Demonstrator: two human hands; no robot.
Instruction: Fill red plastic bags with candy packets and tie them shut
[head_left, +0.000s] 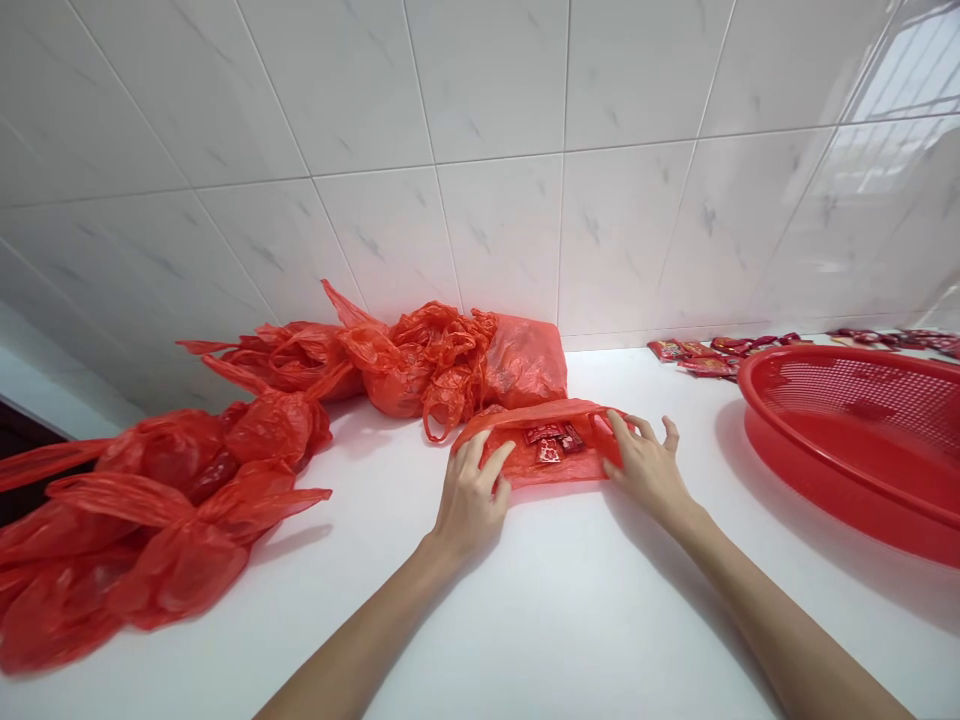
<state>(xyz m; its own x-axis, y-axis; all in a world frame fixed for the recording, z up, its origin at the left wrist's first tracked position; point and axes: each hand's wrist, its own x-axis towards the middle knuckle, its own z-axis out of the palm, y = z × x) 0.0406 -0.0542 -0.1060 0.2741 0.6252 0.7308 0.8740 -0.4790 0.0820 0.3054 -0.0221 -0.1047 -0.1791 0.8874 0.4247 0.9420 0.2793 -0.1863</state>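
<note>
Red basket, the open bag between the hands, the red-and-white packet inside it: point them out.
Red basket (825, 492), head view: outer wall.
Open bag (540, 412), head view: far rim.
Red-and-white packet (550, 451), head view: middle of its printed face.

Red mesh basket (817, 495) on white tabletop (555, 610) before marbled wall tiles (499, 240)

Both bare forearms (375, 618) reach forward, angling inward. The left hand (472, 500) arches with thumb (499, 457) and index finger (477, 450) parted; the right hand (646, 468) curves inward, its outer fingers (670, 435) lifted and spread.
</note>
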